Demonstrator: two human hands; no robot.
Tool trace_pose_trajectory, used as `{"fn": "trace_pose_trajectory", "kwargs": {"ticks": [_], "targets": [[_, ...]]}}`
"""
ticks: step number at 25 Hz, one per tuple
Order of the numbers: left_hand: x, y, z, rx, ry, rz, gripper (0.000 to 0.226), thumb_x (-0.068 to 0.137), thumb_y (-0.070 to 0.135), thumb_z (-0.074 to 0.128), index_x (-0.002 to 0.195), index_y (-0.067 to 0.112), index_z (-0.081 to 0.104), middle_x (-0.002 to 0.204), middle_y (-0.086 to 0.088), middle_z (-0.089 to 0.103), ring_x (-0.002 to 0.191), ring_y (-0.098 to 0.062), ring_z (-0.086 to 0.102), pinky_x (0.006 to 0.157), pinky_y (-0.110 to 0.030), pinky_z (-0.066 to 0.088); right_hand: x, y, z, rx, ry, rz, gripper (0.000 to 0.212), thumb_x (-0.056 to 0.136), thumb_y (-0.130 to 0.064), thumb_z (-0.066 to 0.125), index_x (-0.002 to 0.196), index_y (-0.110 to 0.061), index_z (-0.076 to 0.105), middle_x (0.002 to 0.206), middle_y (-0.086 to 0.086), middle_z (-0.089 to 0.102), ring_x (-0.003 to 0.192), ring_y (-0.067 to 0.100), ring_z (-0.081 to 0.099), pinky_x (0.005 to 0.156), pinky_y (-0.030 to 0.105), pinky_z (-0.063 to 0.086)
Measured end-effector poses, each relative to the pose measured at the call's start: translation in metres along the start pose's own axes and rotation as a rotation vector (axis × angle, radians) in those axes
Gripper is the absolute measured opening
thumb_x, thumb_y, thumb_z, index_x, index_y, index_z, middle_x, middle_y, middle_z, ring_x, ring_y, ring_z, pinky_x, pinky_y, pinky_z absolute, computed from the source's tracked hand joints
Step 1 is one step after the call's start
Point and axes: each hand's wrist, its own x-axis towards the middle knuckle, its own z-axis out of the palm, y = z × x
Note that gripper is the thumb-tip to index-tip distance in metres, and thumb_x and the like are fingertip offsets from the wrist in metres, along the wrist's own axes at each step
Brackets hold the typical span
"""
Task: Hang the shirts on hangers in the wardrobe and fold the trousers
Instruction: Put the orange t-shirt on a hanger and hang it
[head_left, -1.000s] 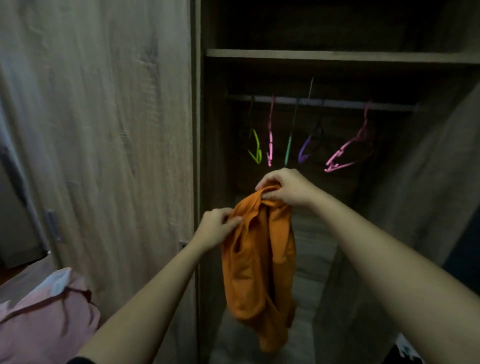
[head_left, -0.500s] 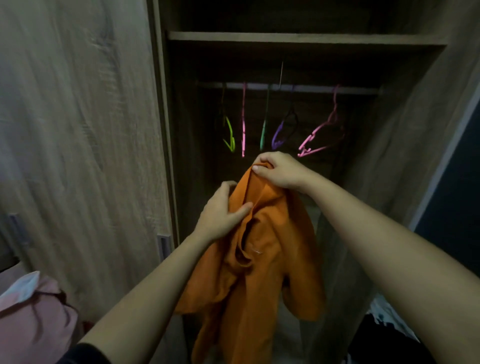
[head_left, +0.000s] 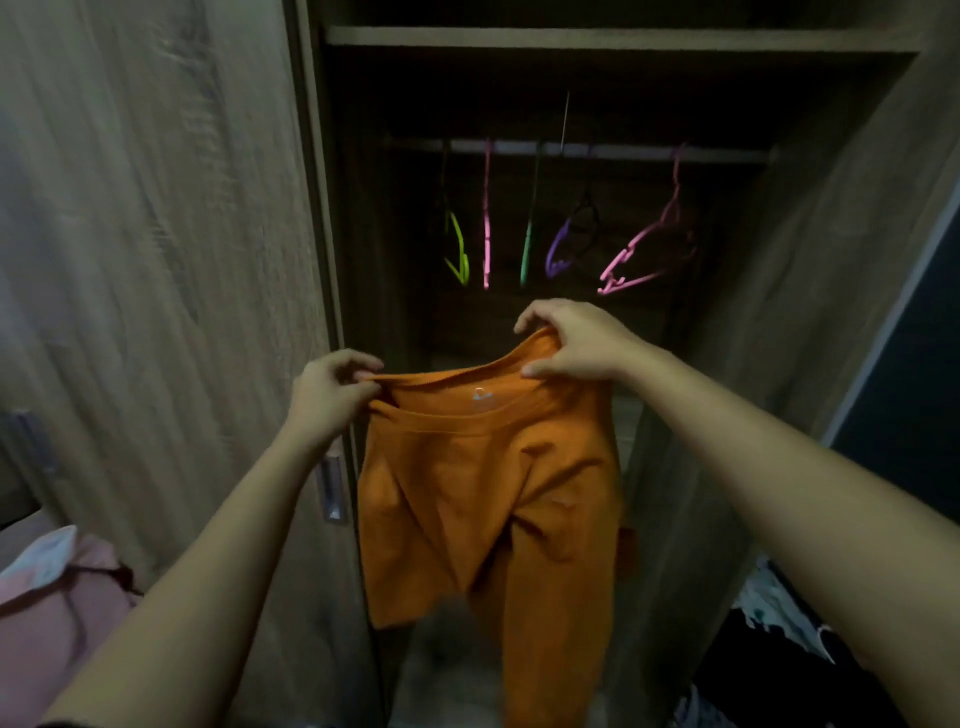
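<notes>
An orange shirt (head_left: 488, 499) hangs spread out in front of the open wardrobe, its neckline facing me. My left hand (head_left: 330, 395) pinches the collar's left side and my right hand (head_left: 571, 340) grips its right side, a little higher. Behind, on the wardrobe rail (head_left: 597, 150), hang several empty hangers: a yellow-green one (head_left: 458, 249), a pink one (head_left: 487, 218), a green one (head_left: 527, 244), a purple one (head_left: 563, 247) and a wider pink one (head_left: 644, 254).
The closed wardrobe door (head_left: 156, 234) with a handle (head_left: 331, 488) fills the left. A shelf (head_left: 597, 39) runs above the rail. Pink clothing (head_left: 57, 613) lies at lower left; dark and patterned clothes (head_left: 769, 654) lie at lower right. The wardrobe's right wall (head_left: 810, 249) stands beside my right arm.
My hands have pulled apart along the collar, stretching the bunched shirt open so it now hangs flat. The view has moved closer to the wardrobe.
</notes>
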Motion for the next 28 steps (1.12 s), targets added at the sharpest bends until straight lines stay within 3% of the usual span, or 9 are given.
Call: {"fn": "trace_pose_trajectory", "kwargs": {"ticks": [2,4,7,9,11,15,18,23,28], "targets": [[0.006,0.013,-0.007,0.084,-0.255,-0.109,0.016,0.084,0.006,0.063,0.098,0.013,0.062,0.087,-0.011,0.066,0.074,-0.017,0.066,0.063,-0.026,0.053,0.000,-0.002,-0.003,0.167,-0.050,0.009,0.041,0.074,-0.002,0.062,0.098,-0.030,0.046,0.109,0.000,0.046,0.091,0.018,0.051,0.070,0.028,0.046],[0.011,0.018,-0.012,0.228,-0.311,-0.129,0.012,0.083,0.004,0.063,0.095,0.010,0.061,0.085,-0.011,0.065,0.071,-0.015,0.063,0.060,-0.023,0.051,-0.004,0.001,-0.007,0.347,-0.127,0.017,0.038,0.073,0.011,0.048,0.082,-0.026,0.048,0.103,0.006,0.049,0.085,0.021,0.052,0.064,0.025,0.044],[0.021,0.017,-0.024,-0.066,-0.274,-0.079,0.017,0.082,-0.003,0.059,0.087,0.013,0.055,0.084,-0.008,0.059,0.072,-0.019,0.058,0.060,-0.025,0.048,-0.012,0.008,-0.012,0.501,-0.071,0.085,0.038,0.076,0.013,0.042,0.059,-0.017,0.058,0.105,0.004,0.059,0.104,0.020,0.054,0.090,0.032,0.044],[0.023,0.013,-0.025,-0.251,-0.477,-0.036,0.021,0.080,-0.003,0.063,0.081,0.015,0.052,0.078,-0.005,0.058,0.068,-0.018,0.057,0.056,-0.023,0.048,-0.016,0.018,-0.012,0.344,-0.063,0.115,0.037,0.082,0.005,0.049,0.064,-0.021,0.068,0.102,-0.004,0.062,0.105,0.012,0.055,0.095,0.031,0.042],[0.023,0.015,-0.020,-0.128,-0.630,-0.003,0.017,0.080,0.002,0.068,0.083,0.012,0.055,0.072,-0.003,0.059,0.063,-0.015,0.058,0.054,-0.021,0.049,-0.020,0.027,-0.005,-0.008,-0.086,0.160,0.024,0.086,-0.006,0.057,0.088,-0.024,0.073,0.106,-0.001,0.065,0.099,0.012,0.059,0.090,0.027,0.047],[0.031,0.026,-0.014,-0.031,-0.467,0.056,0.009,0.086,0.016,0.064,0.095,0.012,0.063,0.072,-0.002,0.064,0.064,-0.012,0.061,0.057,-0.022,0.050,-0.030,0.025,0.024,-0.121,-0.039,0.305,0.038,0.088,-0.005,0.054,0.123,-0.018,0.061,0.128,0.006,0.058,0.108,0.018,0.059,0.091,0.032,0.051],[0.026,0.022,0.003,-0.120,-0.261,0.001,0.017,0.097,0.020,0.049,0.107,0.017,0.063,0.086,-0.004,0.064,0.075,-0.013,0.062,0.065,-0.026,0.050,-0.033,0.019,0.036,0.211,0.010,0.364,0.037,0.092,-0.005,0.044,0.125,-0.016,0.057,0.132,0.008,0.054,0.090,0.011,0.059,0.072,0.022,0.049],[0.036,0.009,0.023,0.009,-0.104,0.012,0.027,0.099,0.028,0.040,0.116,0.021,0.060,0.102,0.001,0.061,0.094,-0.016,0.058,0.090,-0.040,0.050,-0.022,-0.004,0.045,0.230,0.157,0.333,0.037,0.096,-0.008,0.038,0.130,-0.014,0.053,0.131,0.008,0.049,0.097,0.014,0.055,0.077,0.020,0.046],[0.056,0.009,0.031,0.164,-0.020,0.129,0.027,0.099,0.026,0.040,0.118,0.018,0.058,0.098,0.004,0.058,0.082,-0.007,0.054,0.073,-0.025,0.043,-0.009,-0.010,0.034,0.206,0.156,0.327,0.045,0.085,-0.011,0.056,0.130,-0.020,0.053,0.127,0.004,0.056,0.092,0.014,0.063,0.081,0.032,0.056]]}}
